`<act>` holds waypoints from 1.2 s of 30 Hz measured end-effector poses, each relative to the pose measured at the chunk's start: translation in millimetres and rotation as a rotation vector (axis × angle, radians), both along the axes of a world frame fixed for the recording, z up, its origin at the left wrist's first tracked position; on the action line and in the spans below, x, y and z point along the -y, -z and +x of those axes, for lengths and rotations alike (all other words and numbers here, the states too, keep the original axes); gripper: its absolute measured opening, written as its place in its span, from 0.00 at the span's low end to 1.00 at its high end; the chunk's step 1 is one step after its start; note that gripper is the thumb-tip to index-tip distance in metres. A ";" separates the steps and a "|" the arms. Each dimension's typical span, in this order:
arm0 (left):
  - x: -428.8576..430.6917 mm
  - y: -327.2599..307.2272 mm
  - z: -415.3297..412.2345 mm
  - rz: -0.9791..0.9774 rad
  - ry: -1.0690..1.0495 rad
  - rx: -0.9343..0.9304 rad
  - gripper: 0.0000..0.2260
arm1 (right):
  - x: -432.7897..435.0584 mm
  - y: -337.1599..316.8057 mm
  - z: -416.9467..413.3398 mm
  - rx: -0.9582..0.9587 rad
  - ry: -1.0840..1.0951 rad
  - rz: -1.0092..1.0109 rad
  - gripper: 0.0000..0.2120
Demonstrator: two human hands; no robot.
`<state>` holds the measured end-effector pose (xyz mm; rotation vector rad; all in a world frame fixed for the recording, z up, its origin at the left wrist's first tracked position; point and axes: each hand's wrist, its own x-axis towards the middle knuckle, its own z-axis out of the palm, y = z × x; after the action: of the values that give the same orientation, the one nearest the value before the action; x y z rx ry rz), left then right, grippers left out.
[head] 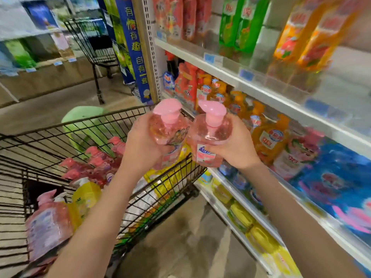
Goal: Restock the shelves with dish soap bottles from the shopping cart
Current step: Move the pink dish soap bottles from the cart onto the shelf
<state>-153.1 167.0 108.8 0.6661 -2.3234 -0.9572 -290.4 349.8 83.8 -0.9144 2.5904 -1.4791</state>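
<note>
Two pink dish soap bottles held up, one in each hand, above the shopping cart's right front corner.

The left bottle (168,135) and the right bottle (208,139) stand upright side by side, almost touching, pump heads on top, at the level of the middle shelf (267,95). The left hand (143,146) curls its fingers round the body of the left bottle. The right hand (237,150) wraps the right bottle from its outer side. Below them the black wire shopping cart (172,177) carries more pink pump bottles (96,163) along its far edge and near-left corner, with a yellow bottle (86,195) between them. Orange bottles (269,141) fill the left end of the middle shelf, just beyond the right hand. A pale green stool (84,119) stands past the cart's far edge. A second cart (96,47) stands farther down the aisle.
</note>
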 end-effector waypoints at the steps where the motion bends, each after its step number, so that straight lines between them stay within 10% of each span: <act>1: -15.2 -5.1 1.8 0.001 0.029 -0.015 0.39 | -16.9 -1.0 3.2 0.005 0.024 0.000 0.36; 8: -134.1 -22.1 13.6 0.039 0.292 -0.069 0.38 | -158.1 -5.9 56.6 -0.017 0.223 -0.086 0.45; 13: -223.1 -13.2 10.1 0.086 0.514 -0.020 0.32 | -265.0 8.5 92.3 -0.046 0.348 -0.036 0.18; 19: -327.7 13.3 -6.5 0.209 0.815 0.083 0.27 | -370.7 33.9 138.9 0.019 0.643 -0.063 0.33; 36: -547.5 76.1 -76.3 -0.006 1.291 -0.002 0.37 | -573.0 91.2 143.0 -0.194 1.092 0.126 0.37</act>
<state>-229.3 714.4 32.7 -1.0100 -2.6265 -1.3876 -147.3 922.8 -7.4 0.5425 3.4670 -1.2972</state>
